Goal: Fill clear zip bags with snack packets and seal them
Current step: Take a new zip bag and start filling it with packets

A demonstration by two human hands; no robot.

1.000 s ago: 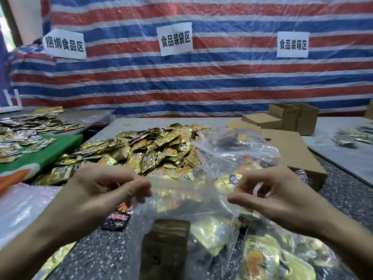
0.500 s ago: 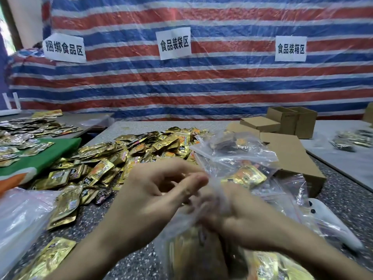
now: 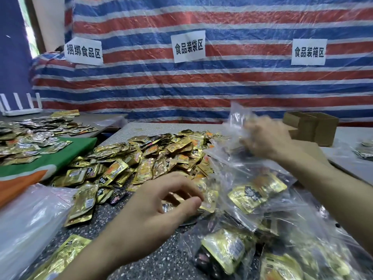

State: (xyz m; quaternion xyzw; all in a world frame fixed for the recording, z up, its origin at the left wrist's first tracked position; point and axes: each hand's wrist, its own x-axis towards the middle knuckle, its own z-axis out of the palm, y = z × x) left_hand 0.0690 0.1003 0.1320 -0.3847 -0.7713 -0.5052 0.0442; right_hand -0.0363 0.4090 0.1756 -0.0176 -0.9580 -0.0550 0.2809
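Observation:
A big heap of gold snack packets (image 3: 153, 158) covers the middle of the speckled table (image 3: 165, 259). Several filled clear zip bags (image 3: 260, 201) lie piled at the right front. My right hand (image 3: 266, 138) is raised over the far end of that pile, fingers closed on a filled clear zip bag (image 3: 237, 122) that is blurred by motion. My left hand (image 3: 161, 203) hovers low over the table at the near edge of the heap, fingers curled and apart, with nothing in it.
A stack of empty clear bags (image 3: 26, 219) lies at the left front. A green and orange cloth (image 3: 50, 164) with more packets is on the left. Brown cardboard boxes (image 3: 314, 126) stand at the back right. A striped tarp (image 3: 201, 81) with paper signs closes the back.
Both hands were together at the bag's top edge. Now my right hand has carried the bag up and away to the right, and my left hand has let go and dropped toward the heap.

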